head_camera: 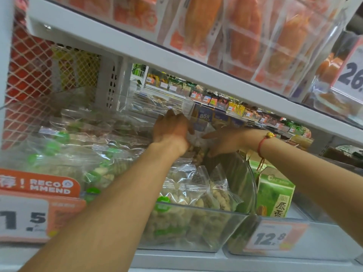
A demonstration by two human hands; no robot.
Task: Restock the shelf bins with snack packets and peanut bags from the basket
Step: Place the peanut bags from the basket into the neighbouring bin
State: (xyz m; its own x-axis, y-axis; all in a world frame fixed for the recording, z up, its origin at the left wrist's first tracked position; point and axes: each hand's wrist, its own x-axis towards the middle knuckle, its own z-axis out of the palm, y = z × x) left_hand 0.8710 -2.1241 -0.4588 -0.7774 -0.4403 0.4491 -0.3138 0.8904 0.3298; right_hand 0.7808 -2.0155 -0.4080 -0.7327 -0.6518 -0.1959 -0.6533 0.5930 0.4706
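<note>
A clear plastic shelf bin [196, 232] in the middle of the shelf holds several transparent peanut bags [188, 185] with green labels. Both my arms reach deep over it. My left hand [170, 130] and my right hand [225, 140] grip one clear peanut bag [198, 148] between them at the back of the bin, fingers curled on its top edge. Left of it, more clear snack packets [82, 146] lie stacked flat. The basket is out of view.
A white shelf board [176, 61] hangs close above my hands, loaded with orange-printed packets [255, 32]. A green carton [275, 195] stands in the neighbouring bin on the right. Price tags 7.5 [23, 218] and 12.8 [269, 238] sit on the shelf front.
</note>
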